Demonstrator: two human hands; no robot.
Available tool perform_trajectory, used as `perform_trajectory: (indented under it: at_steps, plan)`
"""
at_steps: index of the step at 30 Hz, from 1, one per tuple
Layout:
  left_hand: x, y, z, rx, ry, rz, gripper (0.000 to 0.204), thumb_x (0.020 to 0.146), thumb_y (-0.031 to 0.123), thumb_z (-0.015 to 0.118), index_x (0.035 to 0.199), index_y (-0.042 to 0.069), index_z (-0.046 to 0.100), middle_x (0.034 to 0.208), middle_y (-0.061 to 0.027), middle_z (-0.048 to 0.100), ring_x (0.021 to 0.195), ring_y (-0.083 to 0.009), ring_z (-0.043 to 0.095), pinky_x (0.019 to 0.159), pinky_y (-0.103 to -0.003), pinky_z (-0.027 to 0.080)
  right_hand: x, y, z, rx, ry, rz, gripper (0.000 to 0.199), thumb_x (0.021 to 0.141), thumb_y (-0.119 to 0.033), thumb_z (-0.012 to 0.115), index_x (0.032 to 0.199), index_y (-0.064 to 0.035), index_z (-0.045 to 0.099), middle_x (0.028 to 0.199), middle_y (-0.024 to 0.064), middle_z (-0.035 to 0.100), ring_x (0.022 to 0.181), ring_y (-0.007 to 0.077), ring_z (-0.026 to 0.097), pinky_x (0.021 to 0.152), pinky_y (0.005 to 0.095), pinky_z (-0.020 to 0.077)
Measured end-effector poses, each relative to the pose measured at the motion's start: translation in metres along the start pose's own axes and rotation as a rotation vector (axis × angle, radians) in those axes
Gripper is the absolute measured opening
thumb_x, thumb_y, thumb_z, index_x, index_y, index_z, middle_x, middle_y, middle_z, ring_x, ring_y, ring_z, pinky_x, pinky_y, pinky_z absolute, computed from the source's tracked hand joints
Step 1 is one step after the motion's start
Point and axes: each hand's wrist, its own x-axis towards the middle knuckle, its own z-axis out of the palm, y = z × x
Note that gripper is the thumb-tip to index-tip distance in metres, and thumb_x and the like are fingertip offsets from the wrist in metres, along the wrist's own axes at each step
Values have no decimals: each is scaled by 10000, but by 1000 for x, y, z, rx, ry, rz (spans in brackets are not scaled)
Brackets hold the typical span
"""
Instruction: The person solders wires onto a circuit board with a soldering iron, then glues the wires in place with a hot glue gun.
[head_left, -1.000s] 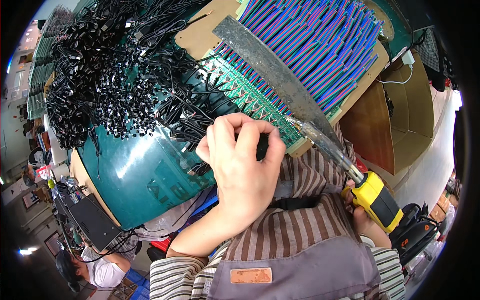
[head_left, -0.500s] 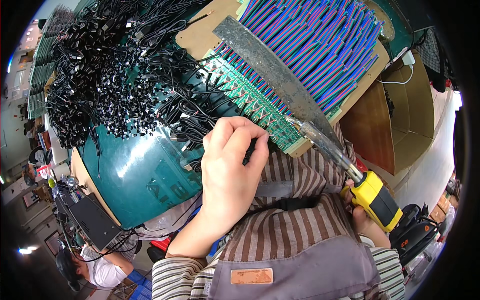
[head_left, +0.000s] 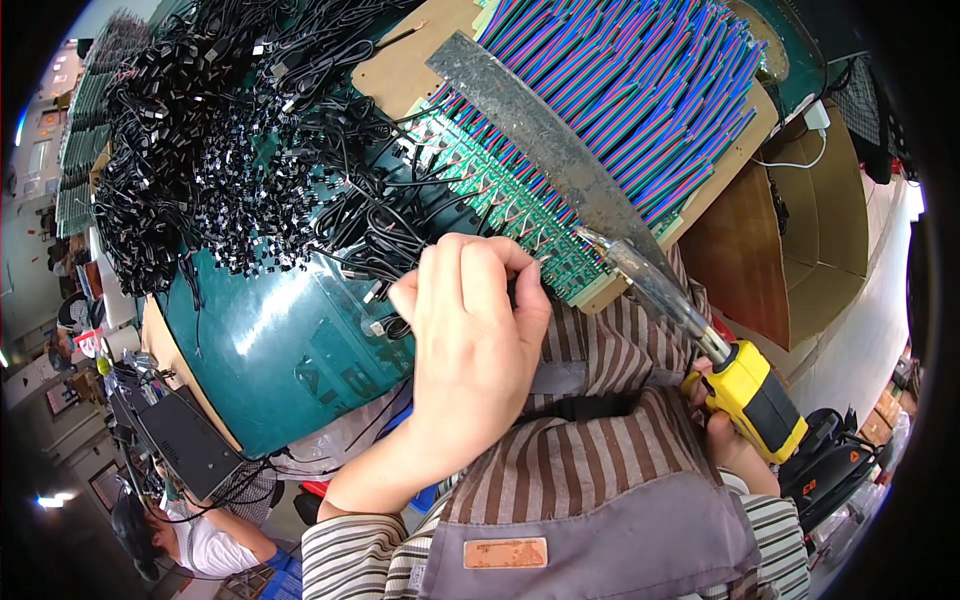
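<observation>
My left hand is closed in a pinch beside the near end of a row of green circuit boards. A black cable loops out from behind it, and the fingertips' hold on the cable is mostly hidden. My right hand grips a yellow and black soldering gun at the right. The gun's metal tip reaches the boards' near end, right of my left fingertips. A worn metal bar lies across the red, green and blue wires joined to the boards.
Tangled black cables pile up on the green mat at the left. A brown backing board lies under the circuit boards. At the right stands an open cardboard box. Another person sits at the lower left, near a dark device.
My left hand has shifted slightly right, with its fingers turned a little and more of the cable loop showing. The soldering gun's tip has moved slightly to the right.
</observation>
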Motion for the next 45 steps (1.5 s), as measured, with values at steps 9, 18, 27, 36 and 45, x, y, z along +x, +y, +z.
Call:
perform_trajectory:
  at_steps: [9,18,27,36,45]
  plan:
    - [-4,3,29,-55,201,-80,224,761,62,713,919,99,558,884,-35,557,847,-239,546,773,-384,329,3,-6,-2,-3,-33,95,419,800,-396,643,908,9,654,897,163,659,795,321,654,711,384,526]
    - [-3,3,31,-30,262,-53,194,768,43,711,890,87,566,857,-29,573,811,-221,557,779,-363,336,5,-9,-2,-18,-46,31,305,735,-269,653,869,5,652,842,151,655,723,308,652,658,363,529]
    - [-2,3,31,-39,280,-55,174,777,28,710,869,75,570,828,-31,578,778,-216,560,771,-353,347,42,-39,4,-79,45,-235,264,657,-212,662,813,1,660,782,134,644,682,317,641,654,363,526]
    - [-2,4,32,-10,284,-44,182,770,29,711,876,77,571,827,-32,577,779,-217,562,775,-353,347,35,-30,-5,-90,-16,-138,367,749,-348,628,879,-6,660,900,165,659,809,331,663,725,381,539]
    - [-5,-3,24,-31,186,17,220,756,37,720,905,87,566,892,-33,577,846,-229,554,789,-370,334,7,-15,-6,-43,-32,-9,438,773,-390,636,905,28,636,904,188,663,804,334,674,734,380,545]
